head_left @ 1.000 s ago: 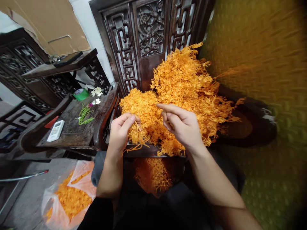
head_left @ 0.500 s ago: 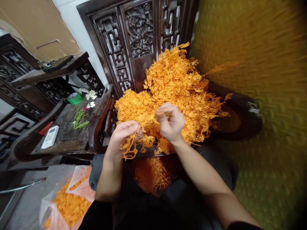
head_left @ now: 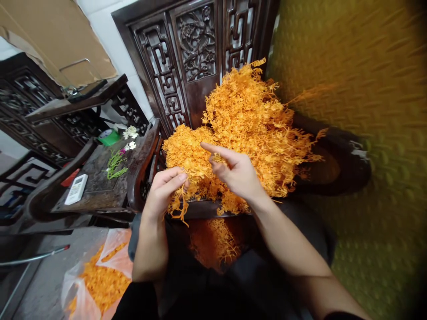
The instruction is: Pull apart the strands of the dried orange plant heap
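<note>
A big heap of orange branching plastic pieces [head_left: 250,120], like flower sprigs on thin runners, lies in front of me on a dark carved wooden chair. At the heap's near left edge, my left hand [head_left: 165,191] pinches an orange sprig [head_left: 180,206] between thumb and fingers, its thin stems dangling below. My right hand [head_left: 236,173] is just to the right, its index finger stretched out toward the left. Its other fingers are curled around small orange bits [head_left: 218,158], partly hidden. A gap separates the two hands.
To the left, a wooden seat [head_left: 100,191] holds a white remote control [head_left: 76,189], green tape [head_left: 109,137], white flowers [head_left: 130,132] and green stems [head_left: 116,163]. A plastic bag [head_left: 71,284] of orange pieces lies on the floor. A yellow-green textured surface [head_left: 367,111] rises at right.
My hands have moved apart; the left drew slightly left with the sprig. My right index finger has straightened out from a closed grip. The view has shifted slightly.
</note>
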The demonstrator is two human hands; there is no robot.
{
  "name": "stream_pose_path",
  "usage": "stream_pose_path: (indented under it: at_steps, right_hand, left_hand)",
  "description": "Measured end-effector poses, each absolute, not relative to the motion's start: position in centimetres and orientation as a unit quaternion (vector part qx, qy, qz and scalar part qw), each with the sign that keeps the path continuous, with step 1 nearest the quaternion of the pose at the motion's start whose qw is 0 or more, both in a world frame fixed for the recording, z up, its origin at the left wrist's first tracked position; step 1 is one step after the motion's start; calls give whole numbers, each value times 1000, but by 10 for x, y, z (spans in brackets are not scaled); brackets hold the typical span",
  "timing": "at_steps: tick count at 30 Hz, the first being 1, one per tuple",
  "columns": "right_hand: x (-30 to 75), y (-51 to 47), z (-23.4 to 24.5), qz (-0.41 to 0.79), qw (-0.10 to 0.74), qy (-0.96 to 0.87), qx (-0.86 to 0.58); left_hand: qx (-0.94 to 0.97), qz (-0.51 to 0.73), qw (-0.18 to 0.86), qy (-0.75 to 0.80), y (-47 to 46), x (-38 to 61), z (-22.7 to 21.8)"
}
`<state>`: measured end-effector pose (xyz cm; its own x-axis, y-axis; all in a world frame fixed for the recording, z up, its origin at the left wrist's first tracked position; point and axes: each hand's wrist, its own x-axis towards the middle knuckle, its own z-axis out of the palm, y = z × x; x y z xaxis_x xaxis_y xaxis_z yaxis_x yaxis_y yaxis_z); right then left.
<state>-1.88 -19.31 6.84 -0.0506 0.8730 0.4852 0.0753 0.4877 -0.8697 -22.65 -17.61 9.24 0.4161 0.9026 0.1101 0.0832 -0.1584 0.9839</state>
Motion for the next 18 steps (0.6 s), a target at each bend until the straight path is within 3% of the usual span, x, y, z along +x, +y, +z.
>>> stream_pose_path:
  at_steps: [5,9,11,14,18]
  right_hand:
    - [-22,-192,69,248,604,-642,-402]
    - [11,-176,68,271,752,-435,-414]
    - [24,-173,68,301,774,-392,-396]
    - [22,-183,71,338,688,-491,-414]
    - [0,-196,76,255,533,-686,-425]
  left_hand:
    - [706,379,459,383,-178,-227,90]
    - [691,368,496,375,-184,-239,94]
    - [687,374,487,389,-186,-242,96]
    - [722,340,448,403,-184,-237,97]
    - [779,286,408,380,-179,-225,96]
